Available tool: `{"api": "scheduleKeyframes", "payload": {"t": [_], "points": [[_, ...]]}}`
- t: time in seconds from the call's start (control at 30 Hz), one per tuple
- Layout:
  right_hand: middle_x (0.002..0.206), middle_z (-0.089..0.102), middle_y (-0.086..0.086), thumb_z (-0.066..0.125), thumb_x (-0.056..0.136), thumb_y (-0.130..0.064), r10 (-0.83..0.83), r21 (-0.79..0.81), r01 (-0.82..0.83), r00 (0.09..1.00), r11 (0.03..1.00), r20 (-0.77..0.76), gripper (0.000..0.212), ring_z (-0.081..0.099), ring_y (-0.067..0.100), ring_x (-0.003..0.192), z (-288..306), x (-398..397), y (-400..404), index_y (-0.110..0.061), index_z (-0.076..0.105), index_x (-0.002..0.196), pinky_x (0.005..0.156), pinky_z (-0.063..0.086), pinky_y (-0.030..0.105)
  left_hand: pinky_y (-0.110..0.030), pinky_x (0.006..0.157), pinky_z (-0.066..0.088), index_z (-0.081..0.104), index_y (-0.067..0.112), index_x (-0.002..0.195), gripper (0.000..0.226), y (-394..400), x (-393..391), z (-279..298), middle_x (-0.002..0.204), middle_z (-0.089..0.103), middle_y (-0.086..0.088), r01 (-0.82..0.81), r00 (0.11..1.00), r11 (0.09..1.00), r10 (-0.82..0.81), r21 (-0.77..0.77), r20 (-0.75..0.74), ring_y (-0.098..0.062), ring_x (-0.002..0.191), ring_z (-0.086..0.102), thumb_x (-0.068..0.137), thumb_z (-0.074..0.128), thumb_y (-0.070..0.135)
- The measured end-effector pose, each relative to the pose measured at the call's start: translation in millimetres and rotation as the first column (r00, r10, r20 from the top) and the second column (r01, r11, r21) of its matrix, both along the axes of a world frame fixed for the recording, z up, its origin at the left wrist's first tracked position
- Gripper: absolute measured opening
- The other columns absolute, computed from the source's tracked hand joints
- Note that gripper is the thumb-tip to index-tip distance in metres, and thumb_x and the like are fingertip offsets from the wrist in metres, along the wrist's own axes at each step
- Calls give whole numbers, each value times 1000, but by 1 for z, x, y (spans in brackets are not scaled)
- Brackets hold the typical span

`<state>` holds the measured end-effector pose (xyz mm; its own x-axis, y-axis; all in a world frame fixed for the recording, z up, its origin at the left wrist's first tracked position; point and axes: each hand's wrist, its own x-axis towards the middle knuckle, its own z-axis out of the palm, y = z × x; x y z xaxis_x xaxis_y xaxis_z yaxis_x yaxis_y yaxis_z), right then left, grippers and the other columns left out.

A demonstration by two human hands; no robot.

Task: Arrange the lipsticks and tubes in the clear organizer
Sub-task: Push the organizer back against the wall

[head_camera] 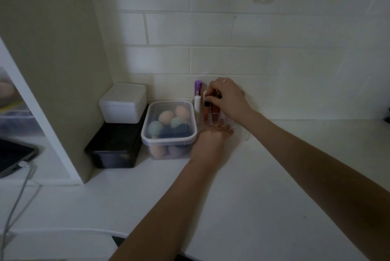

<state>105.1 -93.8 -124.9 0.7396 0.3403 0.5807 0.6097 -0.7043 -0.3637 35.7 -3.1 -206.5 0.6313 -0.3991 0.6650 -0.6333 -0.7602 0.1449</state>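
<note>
While the right hand [226, 97] reaches down over the back of the clear organizer [242, 134], its fingertips are pinched closed on the dark cap of a reddish lip tube [206, 111], which stands upright in a compartment directly beneath them. Just to the thumb side of that grip, a white tube [197, 102] and a purple-capped lipstick [198, 87] already stand upright at the organizer's far left, and another red tube [215, 111] stands under the palm. The left hand [211, 138] rests below the right one, against the organizer's near side, fingers laid mostly flat as if steadying it; whether it holds anything I cannot tell.

By my judgement the task is well along: several items are slotted in, and the one under the right fingertips seems to be going in or being adjusted. No loose lipsticks or tubes show on the white counter [274, 176] near either hand, so little appears left, though the hands hide part of the organizer. Beside the left hand sits a lidded tub of makeup sponges [168, 125].
</note>
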Motion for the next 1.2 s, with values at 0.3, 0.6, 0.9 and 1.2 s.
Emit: {"api": "scheduleKeyframes", "payload": {"t": [0.3,0.6,0.9,1.2], "points": [[79,62,5,68,80,-21,-12,139,15,1000,990,-22,12,50,18,81,-8,3,-1,-12,65,86,71,37,30,-40,73,59,80,3,90,40,1,6,-6,99,76,-20,-17,1000,1000,16,-22,-21,-33,89,74,52,74,-10],[95,74,5,70,79,-15,-4,154,10,999,988,-37,14,58,22,93,-9,-7,-3,-13,74,93,87,43,29,-43,77,58,79,2,90,39,1,7,-7,101,75,-20,-4,999,999,2,-35,-47,-34,92,74,54,73,-11],[91,71,5,67,79,-6,-22,170,27,999,985,-36,13,55,18,91,-6,-11,-2,-7,74,91,73,33,13,-41,77,58,79,3,90,39,2,6,-6,101,75,-20,-5,998,999,3,-35,-65,-34,90,74,54,70,-11],[99,73,10,63,81,-5,-140,287,149,989,946,-50,20,66,20,93,-6,14,-38,-9,73,98,79,44,11,-35,70,61,80,6,80,38,2,5,0,102,76,-16,8,1000,1000,-8,-11,0,-25,82,76,72,43,6]]}}
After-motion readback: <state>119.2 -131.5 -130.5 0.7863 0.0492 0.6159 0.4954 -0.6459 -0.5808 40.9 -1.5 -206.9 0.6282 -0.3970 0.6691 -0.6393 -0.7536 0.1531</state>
